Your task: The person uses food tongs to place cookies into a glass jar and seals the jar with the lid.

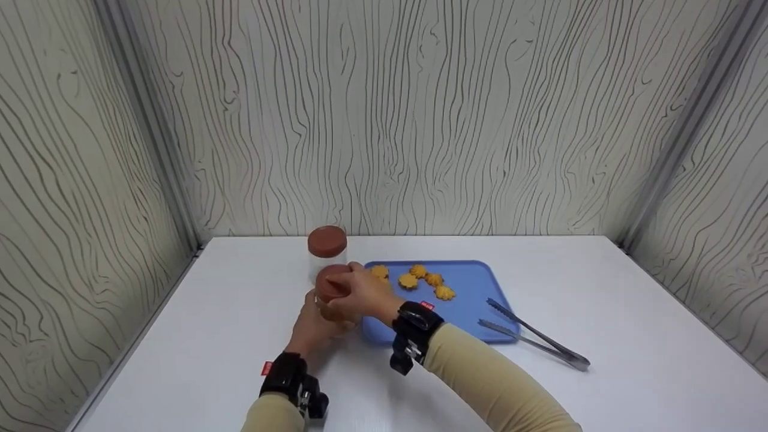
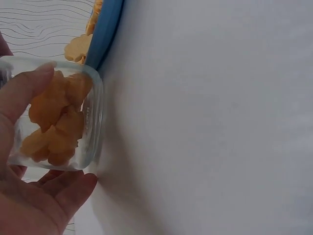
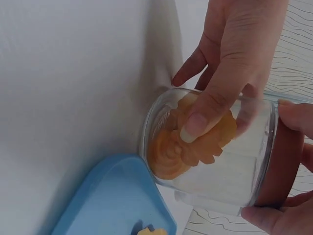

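A clear glass jar (image 3: 234, 176) with several golden cookies (image 2: 58, 117) at its bottom stands left of the blue tray. My left hand (image 1: 316, 326) grips the jar's body, its thumb laid along the glass in both wrist views. On top of the jar sits a reddish-brown lid (image 1: 329, 283). With fingertips and thumb around the lid's edge, my right hand (image 1: 364, 292) holds it from above. In the right wrist view the lid (image 3: 283, 166) lies level across the jar's mouth.
Just behind stands another glass jar (image 1: 323, 264) with a reddish-brown lid. The blue tray (image 1: 471, 282) carries several flower-shaped cookies (image 1: 408, 281). Metal tongs (image 1: 555, 350) lie with their tips over the tray's right side. A wood-grain-patterned wall (image 1: 384, 120) rises behind the white table (image 1: 210, 336).
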Tool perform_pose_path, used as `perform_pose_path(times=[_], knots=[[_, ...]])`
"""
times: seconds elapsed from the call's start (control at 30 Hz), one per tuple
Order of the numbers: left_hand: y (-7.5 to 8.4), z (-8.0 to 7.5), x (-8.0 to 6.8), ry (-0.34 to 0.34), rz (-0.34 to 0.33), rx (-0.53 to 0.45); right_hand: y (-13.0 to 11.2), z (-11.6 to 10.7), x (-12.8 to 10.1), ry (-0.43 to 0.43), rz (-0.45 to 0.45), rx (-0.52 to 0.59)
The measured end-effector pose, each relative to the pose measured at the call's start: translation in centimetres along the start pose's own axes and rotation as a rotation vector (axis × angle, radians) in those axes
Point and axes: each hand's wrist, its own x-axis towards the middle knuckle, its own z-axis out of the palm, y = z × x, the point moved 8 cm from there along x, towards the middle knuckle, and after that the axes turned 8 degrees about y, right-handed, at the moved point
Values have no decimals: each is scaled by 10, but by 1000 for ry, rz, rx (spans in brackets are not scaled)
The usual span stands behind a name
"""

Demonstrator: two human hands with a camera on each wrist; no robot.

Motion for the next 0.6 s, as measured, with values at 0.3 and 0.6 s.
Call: perform_pose_path(times=[0.3,0.6], knots=[[3,0,0,2,22,-60,-1,0,-1,-28,49,42],[-2,3,2,9,-27,46,2,-1,-3,0,94,-46]])
